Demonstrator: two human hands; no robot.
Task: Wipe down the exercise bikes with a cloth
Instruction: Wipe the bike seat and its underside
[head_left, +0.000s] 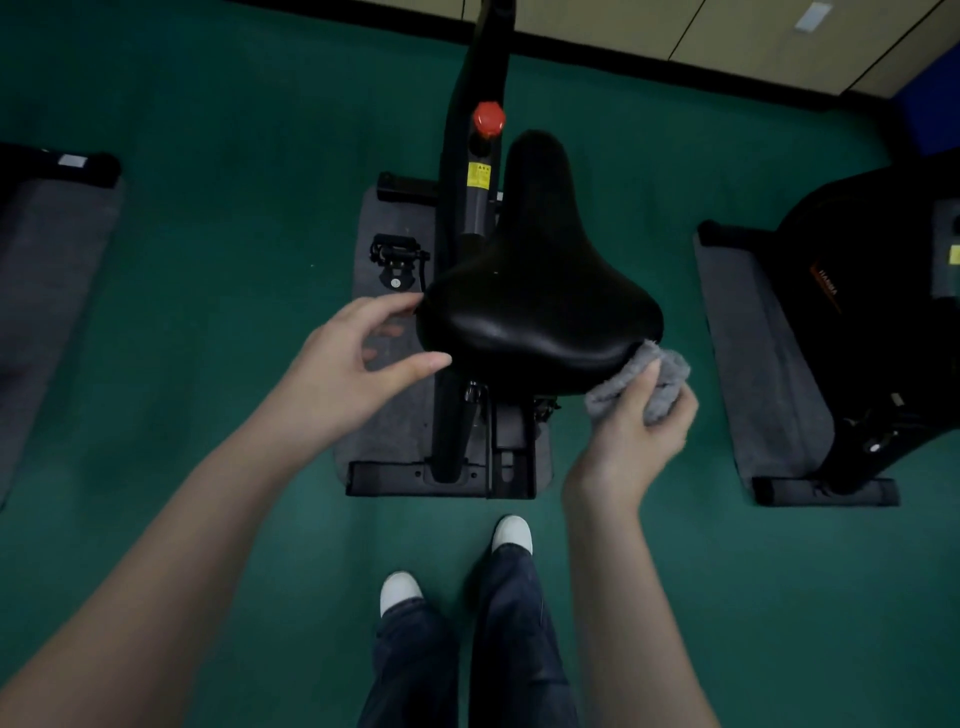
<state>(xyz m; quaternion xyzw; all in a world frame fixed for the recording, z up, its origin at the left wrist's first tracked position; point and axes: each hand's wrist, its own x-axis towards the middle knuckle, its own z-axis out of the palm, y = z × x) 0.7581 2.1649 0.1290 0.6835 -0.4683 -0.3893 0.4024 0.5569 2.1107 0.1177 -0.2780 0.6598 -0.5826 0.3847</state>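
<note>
Right hand (639, 431) grips grey cloth (662, 387) at the saddle (535, 291), left hand (343, 364) open beside it; yellow label (478, 175), perhaps a warning.

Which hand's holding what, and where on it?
Right hand grips the grey cloth by its bunched middle, pressed to the saddle. Left hand holds nothing.

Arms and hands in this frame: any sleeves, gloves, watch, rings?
The left forearm and right forearm are bare to the frame edge, with no sleeves showing. The left hand and right hand have no gloves, and no watch, band or ring is visible. Below: dark blue jeans, white shoes.
</note>
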